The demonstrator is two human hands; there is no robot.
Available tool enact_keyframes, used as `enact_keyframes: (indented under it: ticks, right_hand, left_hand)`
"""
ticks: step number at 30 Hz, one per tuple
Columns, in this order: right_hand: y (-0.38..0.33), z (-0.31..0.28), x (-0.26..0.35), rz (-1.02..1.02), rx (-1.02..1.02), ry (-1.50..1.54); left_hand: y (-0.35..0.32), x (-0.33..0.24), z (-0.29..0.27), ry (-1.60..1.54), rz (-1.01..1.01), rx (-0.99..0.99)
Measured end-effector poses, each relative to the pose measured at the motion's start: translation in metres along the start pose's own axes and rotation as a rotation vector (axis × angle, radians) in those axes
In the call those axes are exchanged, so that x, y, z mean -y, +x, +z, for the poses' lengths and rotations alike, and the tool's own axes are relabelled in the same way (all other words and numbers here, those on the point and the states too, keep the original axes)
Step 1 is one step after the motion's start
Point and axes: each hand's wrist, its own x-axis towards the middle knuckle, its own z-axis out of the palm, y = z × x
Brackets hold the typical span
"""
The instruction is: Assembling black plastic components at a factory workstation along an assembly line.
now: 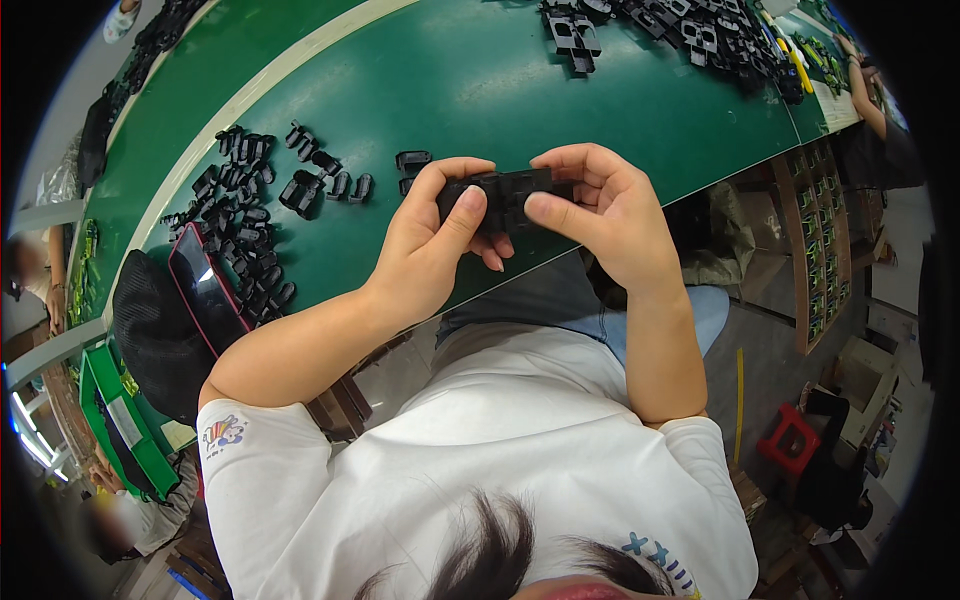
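Observation:
Both my hands hold one black plastic part (508, 197) above the near edge of the green table (420, 80). My left hand (430, 225) is closed round its left end, thumb pressed on the top face. With thumb and bent fingers, my right hand (610, 215) grips the right end. The fingers cover much of the part, so its full shape is hidden. Just beyond my left hand lies a small black plastic piece (411, 160). Several similar small black pieces (240, 215) are strewn over the table to the left.
A phone with a red edge (205, 285) lies by the left pieces, beside a black mesh item (150, 330). Larger black parts (690, 35) are heaped at the far right. A wooden rack (815, 240) stands right, and a red stool (790, 440) is on the floor. Other people sit nearby.

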Motion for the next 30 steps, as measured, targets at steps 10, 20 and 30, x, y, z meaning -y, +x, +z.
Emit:
enact_keyframes:
  ticks: [10,20,30]
  right_hand:
    - [-0.001,0.003,-0.005,0.017,-0.047,0.018]
    - [-0.005,-0.014,-0.006,-0.026,-0.08,0.19]
    - [-0.005,-0.018,-0.006,0.017,-0.067,0.201]
  left_hand:
    - [0.0,0.002,-0.001,0.052,0.004,0.004]
    - [0.006,-0.004,-0.007,-0.079,-0.117,0.032]
    - [0.005,0.0,-0.009,-0.121,-0.101,0.064]
